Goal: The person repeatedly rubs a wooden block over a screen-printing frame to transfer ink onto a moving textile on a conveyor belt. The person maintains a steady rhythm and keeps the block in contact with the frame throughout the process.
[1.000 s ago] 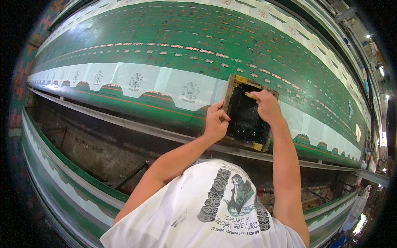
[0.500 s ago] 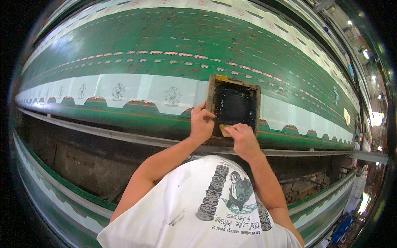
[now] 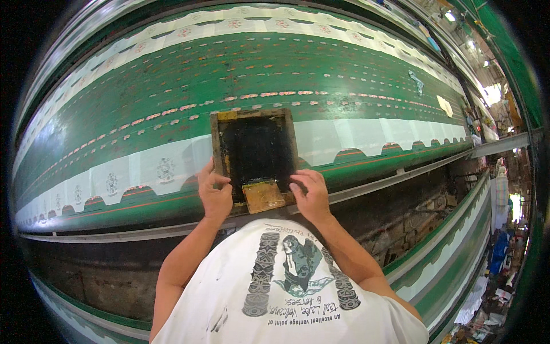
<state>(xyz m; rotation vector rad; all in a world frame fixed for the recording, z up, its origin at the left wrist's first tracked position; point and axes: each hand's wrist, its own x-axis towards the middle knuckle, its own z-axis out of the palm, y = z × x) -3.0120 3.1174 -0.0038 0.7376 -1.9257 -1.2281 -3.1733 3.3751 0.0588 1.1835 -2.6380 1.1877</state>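
Note:
A wooden-framed printing screen, its inside dark with black ink, lies over the row of white cloth pieces at the table's near edge. My left hand grips the screen's left side near the lower corner, fingers curled and thumb bent inward. My right hand is closed at the lower right side, its fingertips and thumb at the wood. Between them a tan squeegee leans on the near end of the screen, with neither hand on it. What lies under the screen is hidden.
The long green table carries dashed rows of small pink marks. White cloth pieces to the left bear dark prints; those on the right look plain. A metal rail runs along the near side. A cream sheet lies far right.
My right hand has let go of the squeegee and taken the screen's right side. The squeegee now rests at the near end. The view has shifted, so the screen appears further left.

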